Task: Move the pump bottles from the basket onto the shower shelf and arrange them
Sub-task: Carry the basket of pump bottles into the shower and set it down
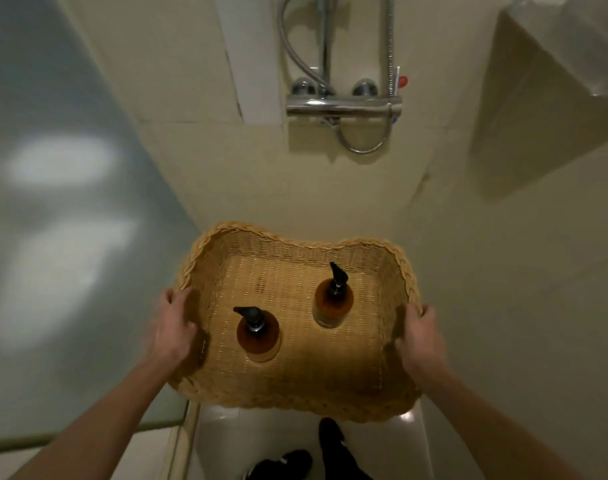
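Both hands grip basket (295, 400) rims: left (172, 327), right (418, 336) | two pump bottles (258, 336) upright between them

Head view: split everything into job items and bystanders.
Job: tan woven wicker basket; left amber pump bottle; right amber pump bottle; left hand and right hand, gripping its sides.
Bystanders: chrome shower mixer bar; chrome hose; black shoes.

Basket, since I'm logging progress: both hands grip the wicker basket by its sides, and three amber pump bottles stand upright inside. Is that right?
Not quite. The head view shows only two, not three, upright in the wicker basket: the left bottle and the right bottle. The left hand and the right hand do grip its sides.
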